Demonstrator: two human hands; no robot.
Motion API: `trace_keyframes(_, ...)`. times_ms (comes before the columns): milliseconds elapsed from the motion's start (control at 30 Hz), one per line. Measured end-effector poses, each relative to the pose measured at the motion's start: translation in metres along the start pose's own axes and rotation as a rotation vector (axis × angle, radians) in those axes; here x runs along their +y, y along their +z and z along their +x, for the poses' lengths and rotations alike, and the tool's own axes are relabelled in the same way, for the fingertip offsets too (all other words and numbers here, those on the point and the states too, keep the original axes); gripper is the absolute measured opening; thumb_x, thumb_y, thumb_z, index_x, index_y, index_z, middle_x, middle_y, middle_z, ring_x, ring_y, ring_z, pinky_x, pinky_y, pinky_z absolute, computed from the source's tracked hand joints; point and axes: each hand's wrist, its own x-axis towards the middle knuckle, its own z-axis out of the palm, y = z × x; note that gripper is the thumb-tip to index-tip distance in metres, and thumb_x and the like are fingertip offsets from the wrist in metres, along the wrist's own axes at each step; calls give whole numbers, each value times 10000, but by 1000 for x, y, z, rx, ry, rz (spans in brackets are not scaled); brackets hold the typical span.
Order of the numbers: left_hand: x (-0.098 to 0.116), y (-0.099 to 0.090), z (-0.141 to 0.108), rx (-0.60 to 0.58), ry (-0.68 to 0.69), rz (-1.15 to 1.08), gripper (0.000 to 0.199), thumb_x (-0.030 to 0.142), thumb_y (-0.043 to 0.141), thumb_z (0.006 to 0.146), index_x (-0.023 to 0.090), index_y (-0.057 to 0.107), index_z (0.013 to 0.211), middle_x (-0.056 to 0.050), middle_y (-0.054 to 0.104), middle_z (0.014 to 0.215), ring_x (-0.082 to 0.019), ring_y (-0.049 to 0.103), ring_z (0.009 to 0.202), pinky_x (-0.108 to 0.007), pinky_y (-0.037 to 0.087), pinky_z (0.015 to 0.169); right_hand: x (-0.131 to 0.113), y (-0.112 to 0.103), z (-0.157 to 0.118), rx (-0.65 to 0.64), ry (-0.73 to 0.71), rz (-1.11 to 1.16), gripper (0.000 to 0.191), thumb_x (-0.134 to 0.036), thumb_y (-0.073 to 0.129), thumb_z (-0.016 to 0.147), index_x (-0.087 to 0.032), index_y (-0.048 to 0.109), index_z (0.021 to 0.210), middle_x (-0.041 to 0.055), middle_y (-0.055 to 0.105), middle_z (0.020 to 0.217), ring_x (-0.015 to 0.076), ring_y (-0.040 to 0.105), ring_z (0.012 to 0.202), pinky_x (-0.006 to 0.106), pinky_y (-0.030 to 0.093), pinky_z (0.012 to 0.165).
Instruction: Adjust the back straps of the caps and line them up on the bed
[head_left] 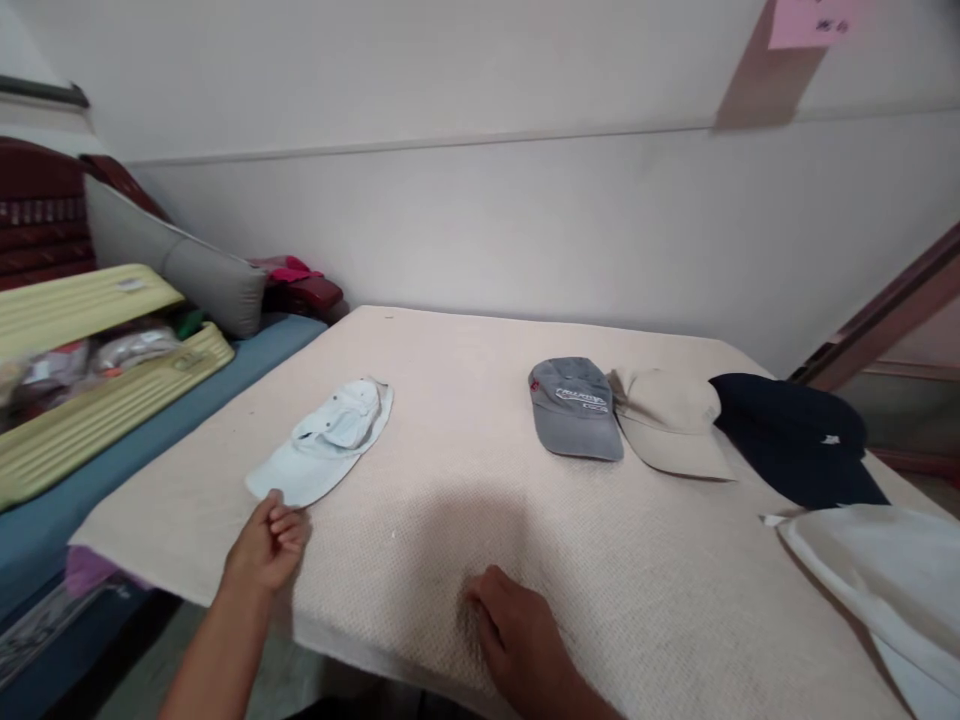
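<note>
A pale blue cap (330,430) lies on its side on the left part of the covered table, its crown partly collapsed and its brim toward me. My left hand (271,540) pinches the edge of that brim between thumb and curled fingers. Low in the middle, my right hand (514,625) rests near the tablecloth, fingers curled in, with nothing seen in it. Across the right side sit a grey cap (574,408) with white lettering, a beige cap (671,415), a dark navy cap (799,435) and a white hat (885,570) cut off by the frame.
A cream textured cloth (450,400) covers the table, which meets a white wall (450,230). At left, a blue bed or bench holds a grey cushion (187,260) and a yellow case (112,400) of bagged items. A pink note (806,22) hangs on the wall.
</note>
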Motion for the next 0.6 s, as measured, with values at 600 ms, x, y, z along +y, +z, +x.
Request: trace_keyframes(600,-233,31,-122,-217,-281,447,377,360,718,670,188,472,441,59,320,327,-52,268,266,-198,183,296,4,-44,16,121,367,1480,401,-421,617,757,-136,606,1039,101,674,926,237,627,841,363,471,766)
